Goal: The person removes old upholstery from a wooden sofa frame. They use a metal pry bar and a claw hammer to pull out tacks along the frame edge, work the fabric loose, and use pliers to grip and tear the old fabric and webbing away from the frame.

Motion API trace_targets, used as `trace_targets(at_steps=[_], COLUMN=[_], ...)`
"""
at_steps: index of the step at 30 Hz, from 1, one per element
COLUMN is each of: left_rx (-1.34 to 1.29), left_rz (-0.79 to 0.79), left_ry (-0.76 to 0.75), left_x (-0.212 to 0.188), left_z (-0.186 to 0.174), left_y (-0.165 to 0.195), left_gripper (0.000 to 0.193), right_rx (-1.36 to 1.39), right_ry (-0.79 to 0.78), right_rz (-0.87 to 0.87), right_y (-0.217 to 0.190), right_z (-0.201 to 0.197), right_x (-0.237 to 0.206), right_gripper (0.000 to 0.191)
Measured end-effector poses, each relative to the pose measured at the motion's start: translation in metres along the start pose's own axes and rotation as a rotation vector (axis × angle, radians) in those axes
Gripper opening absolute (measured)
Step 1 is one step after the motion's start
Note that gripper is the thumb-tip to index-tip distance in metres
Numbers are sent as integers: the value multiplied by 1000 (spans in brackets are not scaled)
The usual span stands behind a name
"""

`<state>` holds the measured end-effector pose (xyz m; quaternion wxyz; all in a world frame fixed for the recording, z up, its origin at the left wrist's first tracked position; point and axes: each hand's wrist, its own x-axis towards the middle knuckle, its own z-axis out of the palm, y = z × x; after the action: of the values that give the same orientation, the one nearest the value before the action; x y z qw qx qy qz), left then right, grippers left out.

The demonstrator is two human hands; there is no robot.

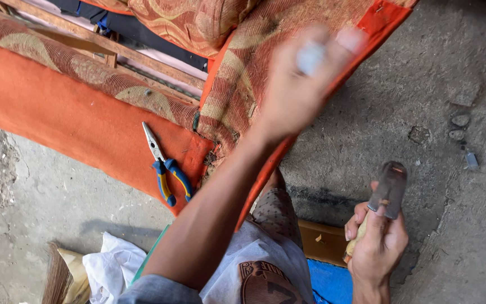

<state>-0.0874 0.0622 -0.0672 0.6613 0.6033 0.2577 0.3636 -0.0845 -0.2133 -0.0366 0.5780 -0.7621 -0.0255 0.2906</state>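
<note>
Right hand (379,239), lower right, grips a hammer (388,188); blurred left hand (302,84) pinches something small, unidentifiable, against the orange upholstery (74,121) — steady it first.

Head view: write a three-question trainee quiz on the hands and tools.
1. True or false: the pliers lie on the orange fabric.
2. Which hand grips the hammer? A) left B) right
3. Fill in: the pliers' handles are blue and ____.

Key: 1 true. 2 B, the right hand; the left hand is raised and blurred over the patterned cushion. 3 yellow.
</note>
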Motion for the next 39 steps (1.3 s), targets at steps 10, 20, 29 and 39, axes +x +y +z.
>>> trace_targets(at_steps=[10,20,29,39], left_rx=[757,723,624,464], left_rz=[60,113,181,282], left_ry=[-887,-904,-855,-843], left_x=[-74,-79,-75,-72], left_z=[69,62,49,42], left_y=[-4,-12,-3,2], left_gripper=[26,25,25,23], right_rx=[66,3,52,190], right_ry=[166,46,76,-44], right_rz=[-218,-229,-264,-259], right_y=[-25,-21,-10,-37], right_z=[19,18,21,-18], right_x=[-31,-29,-43,-38], right_gripper=[51,50,50,52])
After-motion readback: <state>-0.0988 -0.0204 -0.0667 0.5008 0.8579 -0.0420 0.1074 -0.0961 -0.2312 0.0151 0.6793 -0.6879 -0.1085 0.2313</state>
